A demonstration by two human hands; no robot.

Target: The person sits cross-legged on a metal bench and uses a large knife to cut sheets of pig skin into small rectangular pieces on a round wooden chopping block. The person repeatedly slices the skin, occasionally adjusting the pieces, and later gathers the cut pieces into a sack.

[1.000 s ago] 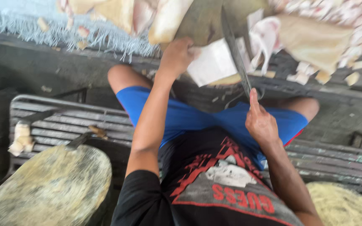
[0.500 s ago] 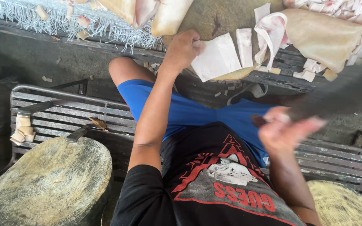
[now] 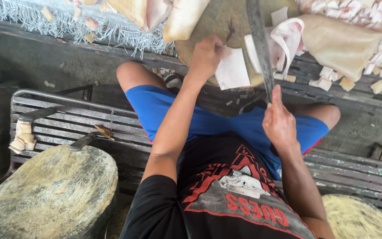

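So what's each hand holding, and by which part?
Right hand holds a long knife by its handle end. Left hand pins a pale flat slab at its near edge.

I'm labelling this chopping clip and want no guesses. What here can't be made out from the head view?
- Knife: its tip is cut off by the top edge.
- Knife handle: hidden inside the right hand.
- White slab: the part under the left hand is covered.
- Chopping block: far side is out of frame.
- Small white bits on the bench: too small to identify.

Cut slab on chopping block — cleaver just right, round stump lower left
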